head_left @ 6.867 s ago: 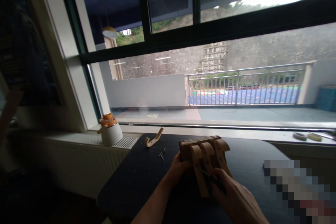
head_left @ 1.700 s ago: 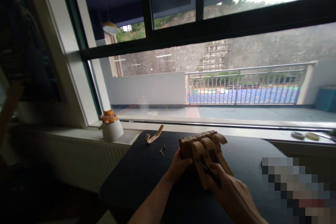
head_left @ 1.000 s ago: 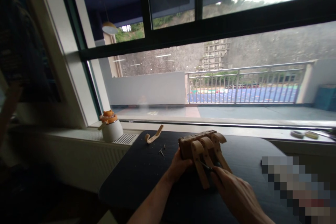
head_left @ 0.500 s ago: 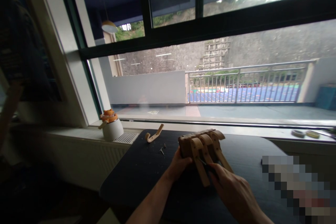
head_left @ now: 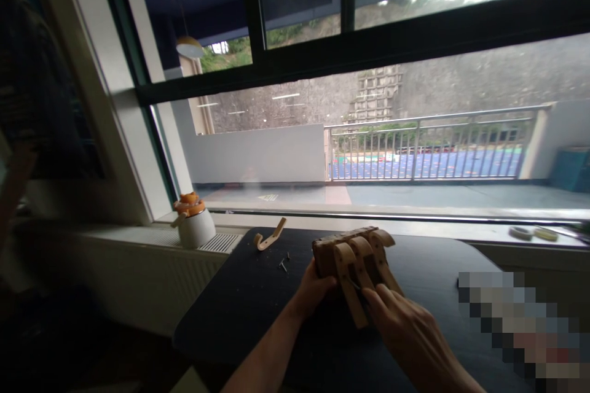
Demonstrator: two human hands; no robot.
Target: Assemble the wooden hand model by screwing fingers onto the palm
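My left hand (head_left: pixel 312 291) is closed around the left side of a brown wooden block (head_left: pixel 326 258), holding it up over the table. Three pale curved wooden hooks (head_left: pixel 354 310) are set along the block's face, their long strips pointing down toward me. My right hand (head_left: pixel 405 319) is closed on a screwdriver, whose thin metal shaft (head_left: pixel 354 285) points at the nearest hook's strip; its handle is mostly hidden by my fingers. A loose wooden hook (head_left: pixel 271 237) lies on the table to the left. Several small screws (head_left: pixel 283 266) lie between it and the block.
The dark table (head_left: pixel 230 319) has rounded corners and stands against the window sill. A white pot with an orange top (head_left: pixel 197 228) sits on the sill at left, above a radiator. Tape rolls (head_left: pixel 546 234) lie on the sill at right. A blurred-out item (head_left: pixel 520 319) covers the table's right side.
My right hand has turned slightly around the screwdriver, hiding more of its dark handle. My left hand and the block stay nearly in place.
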